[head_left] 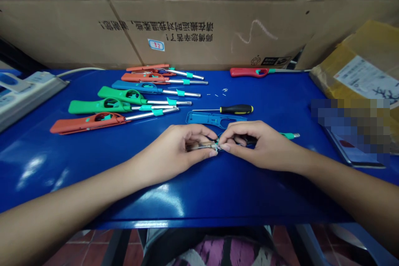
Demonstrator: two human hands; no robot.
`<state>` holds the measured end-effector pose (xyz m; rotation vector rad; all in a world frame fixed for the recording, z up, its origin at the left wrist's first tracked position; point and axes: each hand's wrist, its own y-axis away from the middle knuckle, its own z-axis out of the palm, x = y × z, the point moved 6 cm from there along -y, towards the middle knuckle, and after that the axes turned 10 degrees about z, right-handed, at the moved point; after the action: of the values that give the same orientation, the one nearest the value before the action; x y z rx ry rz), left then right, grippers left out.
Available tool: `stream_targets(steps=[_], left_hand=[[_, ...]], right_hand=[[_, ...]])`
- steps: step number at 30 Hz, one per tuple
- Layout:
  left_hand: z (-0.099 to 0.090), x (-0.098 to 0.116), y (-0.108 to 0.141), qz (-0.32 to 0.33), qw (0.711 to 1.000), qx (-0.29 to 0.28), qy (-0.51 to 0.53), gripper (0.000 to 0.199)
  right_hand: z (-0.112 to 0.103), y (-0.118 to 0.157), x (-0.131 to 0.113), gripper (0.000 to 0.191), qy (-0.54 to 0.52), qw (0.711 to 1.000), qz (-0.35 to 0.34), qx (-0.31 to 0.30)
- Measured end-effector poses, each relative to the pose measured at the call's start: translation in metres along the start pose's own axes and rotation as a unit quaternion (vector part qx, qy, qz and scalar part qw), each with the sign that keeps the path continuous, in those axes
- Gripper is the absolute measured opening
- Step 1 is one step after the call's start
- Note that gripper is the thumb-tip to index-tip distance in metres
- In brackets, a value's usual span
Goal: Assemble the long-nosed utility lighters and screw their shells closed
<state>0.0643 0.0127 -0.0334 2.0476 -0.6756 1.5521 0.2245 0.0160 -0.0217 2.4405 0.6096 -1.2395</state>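
My left hand (174,149) is closed around the clear, brownish fuel tank (201,146) of an opened lighter, low over the table. At the tank's right end, the fingertips of my right hand (257,143) pinch together at small whitish and green parts (218,146), too small to make out. Beyond my right hand pokes the lighter's metal nozzle tip with green tape (293,136). A blue half shell (205,119) of a lighter lies just behind my hands, partly hidden by the right one. Behind that rests a black and yellow screwdriver (237,109).
Several long-necked lighters, including an orange one (90,122) and a green one (93,106), lie at the left. A red lighter (249,72) lies at the back. Tiny screws (225,90) are scattered mid-table. A power strip (28,91), phone (352,145) and cardboard box (165,16) border the space.
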Motion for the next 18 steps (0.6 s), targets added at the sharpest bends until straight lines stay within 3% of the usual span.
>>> stream_targets(steps=[10, 18], left_hand=[[-0.0037, 0.0077, 0.0041, 0.040, 0.993, 0.028, -0.104, 0.022], [-0.0005, 0.0045, 0.0034, 0.040, 0.995, 0.043, -0.078, 0.022]], right_hand=[[0.0014, 0.0005, -0.0005, 0.014, 0.010, 1.000, -0.012, 0.015], [0.0008, 0.0013, -0.0011, 0.014, 0.005, 1.000, -0.009, 0.017]])
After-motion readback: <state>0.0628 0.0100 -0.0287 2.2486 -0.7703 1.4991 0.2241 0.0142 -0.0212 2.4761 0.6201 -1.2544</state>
